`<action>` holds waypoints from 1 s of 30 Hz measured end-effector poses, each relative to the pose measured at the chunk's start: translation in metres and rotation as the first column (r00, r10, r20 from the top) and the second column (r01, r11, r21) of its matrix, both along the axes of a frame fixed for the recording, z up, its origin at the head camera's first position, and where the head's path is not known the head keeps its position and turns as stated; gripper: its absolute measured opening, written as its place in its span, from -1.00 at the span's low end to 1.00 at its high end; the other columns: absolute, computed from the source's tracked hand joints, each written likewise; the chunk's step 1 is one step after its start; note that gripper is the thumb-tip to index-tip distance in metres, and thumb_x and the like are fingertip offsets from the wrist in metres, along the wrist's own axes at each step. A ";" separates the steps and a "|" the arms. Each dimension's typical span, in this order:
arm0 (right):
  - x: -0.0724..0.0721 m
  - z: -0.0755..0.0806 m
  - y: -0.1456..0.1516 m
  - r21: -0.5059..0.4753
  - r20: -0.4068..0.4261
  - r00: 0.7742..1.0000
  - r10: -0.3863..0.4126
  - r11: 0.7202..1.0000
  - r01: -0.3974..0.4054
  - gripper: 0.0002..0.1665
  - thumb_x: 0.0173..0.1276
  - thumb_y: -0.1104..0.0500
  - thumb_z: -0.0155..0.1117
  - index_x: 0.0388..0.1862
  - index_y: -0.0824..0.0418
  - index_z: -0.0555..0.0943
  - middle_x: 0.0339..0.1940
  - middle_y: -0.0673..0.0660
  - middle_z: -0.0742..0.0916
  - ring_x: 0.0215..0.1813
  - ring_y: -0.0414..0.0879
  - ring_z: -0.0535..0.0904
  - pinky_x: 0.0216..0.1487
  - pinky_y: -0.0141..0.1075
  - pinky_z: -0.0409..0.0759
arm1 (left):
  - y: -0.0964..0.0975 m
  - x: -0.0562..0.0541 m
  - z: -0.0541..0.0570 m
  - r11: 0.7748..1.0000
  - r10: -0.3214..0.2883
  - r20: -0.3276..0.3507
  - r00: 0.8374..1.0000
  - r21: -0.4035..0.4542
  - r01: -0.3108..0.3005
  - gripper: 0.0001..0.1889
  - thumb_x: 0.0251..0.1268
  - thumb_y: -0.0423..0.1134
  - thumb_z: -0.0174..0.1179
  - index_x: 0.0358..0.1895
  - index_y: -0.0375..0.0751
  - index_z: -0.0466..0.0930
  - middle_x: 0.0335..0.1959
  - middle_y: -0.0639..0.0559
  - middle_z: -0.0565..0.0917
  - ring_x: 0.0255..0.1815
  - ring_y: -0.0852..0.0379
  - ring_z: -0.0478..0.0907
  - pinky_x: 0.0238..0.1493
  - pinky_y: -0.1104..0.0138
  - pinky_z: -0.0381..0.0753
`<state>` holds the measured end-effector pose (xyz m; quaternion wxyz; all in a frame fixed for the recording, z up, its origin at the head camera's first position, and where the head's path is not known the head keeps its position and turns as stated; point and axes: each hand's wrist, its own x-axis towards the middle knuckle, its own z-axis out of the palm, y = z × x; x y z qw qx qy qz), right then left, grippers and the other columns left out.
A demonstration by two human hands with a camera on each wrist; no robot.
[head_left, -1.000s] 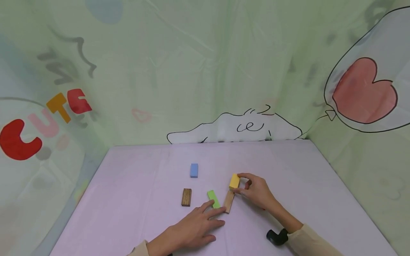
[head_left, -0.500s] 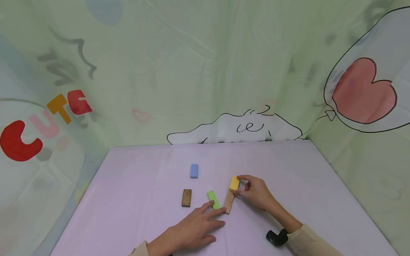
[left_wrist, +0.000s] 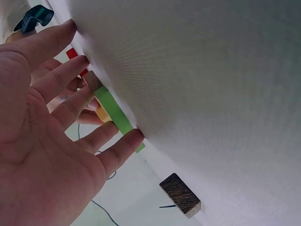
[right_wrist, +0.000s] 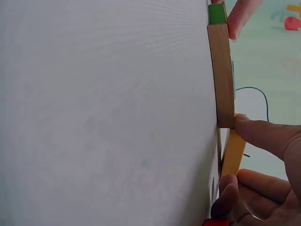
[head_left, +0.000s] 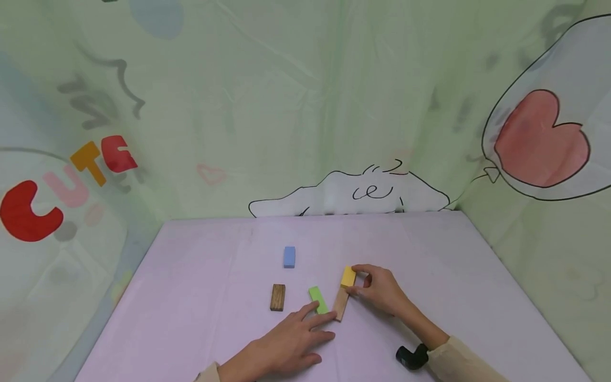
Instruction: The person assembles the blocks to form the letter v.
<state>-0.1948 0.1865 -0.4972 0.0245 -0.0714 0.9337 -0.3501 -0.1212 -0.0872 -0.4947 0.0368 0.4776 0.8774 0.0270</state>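
Between thumb and fingers, my right hand pinches a yellow block by its ends. That block stands at the far end of a light wooden block, and its near edge meets it in the head view. My left hand has its fingers spread, palm down. One fingertip is on the green block and another is at the near end of the wooden block. In the left wrist view the green block slants past those fingertips. A red piece shows by my right hand, mostly hidden.
Left of the green block lies a dark brown wood-grain block. Farther back is a blue block. A black device is at the right wrist. Printed cloth walls enclose the table at the back and sides.
My right hand has brought the yellow block slightly nearer, closer up against the far end of the wooden block. My left hand stays in place.
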 end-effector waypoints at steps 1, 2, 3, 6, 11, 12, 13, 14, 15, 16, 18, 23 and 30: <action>0.000 -0.001 0.000 0.003 -0.005 1.000 0.007 1.000 -0.007 -0.28 0.20 0.06 0.67 0.29 0.32 0.67 -0.50 0.00 0.59 -0.42 -0.18 0.41 -0.45 -0.43 0.33 | 0.000 0.000 0.000 1.000 -0.001 -0.004 1.000 -0.003 0.001 -0.48 0.52 0.13 0.24 0.48 0.25 0.53 0.72 0.16 0.25 0.67 -0.20 0.28 0.44 0.01 0.59; 0.000 -0.001 -0.001 0.004 -0.005 1.000 0.010 1.000 -0.010 -0.28 0.20 0.06 0.67 0.29 0.32 0.67 -0.50 0.00 0.59 -0.42 -0.19 0.41 -0.45 -0.43 0.33 | 0.000 0.001 0.000 1.000 -0.001 -0.009 1.000 -0.005 0.001 -0.48 0.51 0.13 0.24 0.48 0.25 0.53 0.72 0.16 0.26 0.67 -0.20 0.28 0.43 0.01 0.60; 0.000 -0.001 -0.001 0.003 -0.008 1.000 0.011 1.000 -0.011 -0.28 0.20 0.06 0.67 0.29 0.33 0.67 -0.50 0.00 0.59 -0.43 -0.19 0.41 -0.45 -0.43 0.33 | 0.000 0.001 0.000 1.000 0.000 -0.010 1.000 -0.006 0.000 -0.48 0.51 0.13 0.24 0.48 0.25 0.53 0.72 0.16 0.26 0.67 -0.20 0.28 0.43 0.01 0.60; -0.001 -0.002 -0.001 0.008 -0.011 1.000 0.013 1.000 -0.013 -0.28 0.21 0.07 0.66 0.29 0.34 0.66 -0.50 0.00 0.59 -0.43 -0.19 0.41 -0.45 -0.43 0.33 | -0.001 0.001 0.000 1.000 0.003 -0.006 1.000 -0.006 -0.003 -0.48 0.52 0.13 0.24 0.48 0.26 0.52 0.72 0.17 0.25 0.68 -0.19 0.27 0.43 0.01 0.60; -0.001 0.000 -0.002 0.009 0.000 1.000 0.018 1.000 -0.018 -0.28 0.22 0.08 0.65 0.30 0.35 0.65 -0.49 0.01 0.59 -0.44 -0.19 0.41 -0.47 -0.43 0.33 | -0.001 0.001 0.000 1.000 0.008 0.012 1.000 -0.003 -0.008 -0.48 0.52 0.13 0.23 0.49 0.26 0.52 0.73 0.18 0.23 0.69 -0.20 0.26 0.43 -0.01 0.59; -0.001 0.000 -0.002 0.010 0.003 1.000 0.018 1.000 -0.018 -0.28 0.22 0.08 0.65 0.30 0.35 0.65 -0.48 0.01 0.59 -0.44 -0.19 0.41 -0.47 -0.43 0.33 | -0.001 0.001 0.000 1.000 0.009 0.015 1.000 -0.003 -0.009 -0.48 0.53 0.13 0.23 0.49 0.26 0.52 0.73 0.18 0.23 0.69 -0.20 0.26 0.43 -0.01 0.59; -0.001 0.001 -0.002 0.011 0.006 1.000 0.018 1.000 -0.018 -0.28 0.22 0.08 0.65 0.30 0.35 0.64 -0.48 0.02 0.59 -0.43 -0.19 0.41 -0.47 -0.43 0.33 | -0.001 0.000 0.000 1.000 0.010 0.017 1.000 -0.003 -0.010 -0.48 0.53 0.13 0.23 0.49 0.26 0.52 0.73 0.18 0.22 0.69 -0.20 0.25 0.43 -0.01 0.59; -0.001 0.001 -0.002 0.014 0.009 1.000 0.019 1.000 -0.019 -0.28 0.23 0.08 0.65 0.30 0.34 0.64 -0.47 0.02 0.59 -0.43 -0.18 0.41 -0.47 -0.43 0.33 | -0.001 0.000 -0.001 1.000 0.010 0.019 1.000 -0.003 -0.010 -0.48 0.53 0.13 0.23 0.49 0.26 0.51 0.73 0.18 0.22 0.69 -0.20 0.25 0.43 -0.01 0.60; -0.001 0.001 -0.002 0.018 0.011 1.000 0.019 1.000 -0.019 -0.29 0.23 0.07 0.65 0.30 0.33 0.64 -0.47 0.02 0.59 -0.43 -0.18 0.41 -0.47 -0.43 0.33 | -0.001 0.000 -0.001 1.000 0.010 0.024 1.000 -0.002 -0.010 -0.48 0.53 0.13 0.23 0.49 0.26 0.51 0.73 0.18 0.22 0.69 -0.19 0.25 0.43 -0.01 0.60; -0.001 0.001 -0.002 0.020 0.013 1.000 0.020 1.000 -0.021 -0.29 0.23 0.07 0.65 0.30 0.33 0.64 -0.46 0.03 0.59 -0.43 -0.18 0.41 -0.47 -0.43 0.32 | -0.001 0.000 -0.001 1.000 0.011 0.029 1.000 -0.001 -0.011 -0.48 0.53 0.13 0.23 0.49 0.27 0.51 0.73 0.18 0.22 0.69 -0.19 0.24 0.43 -0.02 0.60; -0.001 0.002 -0.002 0.020 0.019 1.000 0.021 1.000 -0.021 -0.29 0.23 0.07 0.65 0.30 0.31 0.64 -0.46 0.03 0.58 -0.43 -0.17 0.40 -0.48 -0.43 0.32 | -0.001 0.000 -0.001 1.000 0.014 0.032 0.999 0.000 -0.014 -0.47 0.53 0.13 0.23 0.50 0.27 0.50 0.73 0.19 0.21 0.70 -0.19 0.24 0.43 -0.02 0.60; 0.001 0.004 -0.001 0.023 0.018 0.999 0.038 0.999 -0.039 -0.30 0.24 0.07 0.65 0.29 0.31 0.64 -0.46 0.04 0.58 -0.44 -0.17 0.39 -0.48 -0.41 0.31 | 0.000 0.000 -0.002 1.000 0.015 0.018 1.000 0.000 -0.015 -0.47 0.52 0.13 0.25 0.49 0.28 0.51 0.73 0.19 0.23 0.69 -0.18 0.24 0.43 0.00 0.60; 0.000 0.005 -0.001 0.035 0.030 0.999 0.034 0.999 -0.035 -0.31 0.23 0.08 0.65 0.30 0.27 0.64 -0.45 0.04 0.58 -0.42 -0.15 0.40 -0.47 -0.41 0.31 | 0.000 0.000 -0.003 1.000 0.022 0.043 0.999 0.003 -0.022 -0.47 0.52 0.12 0.25 0.49 0.28 0.51 0.73 0.20 0.22 0.70 -0.17 0.23 0.45 -0.01 0.58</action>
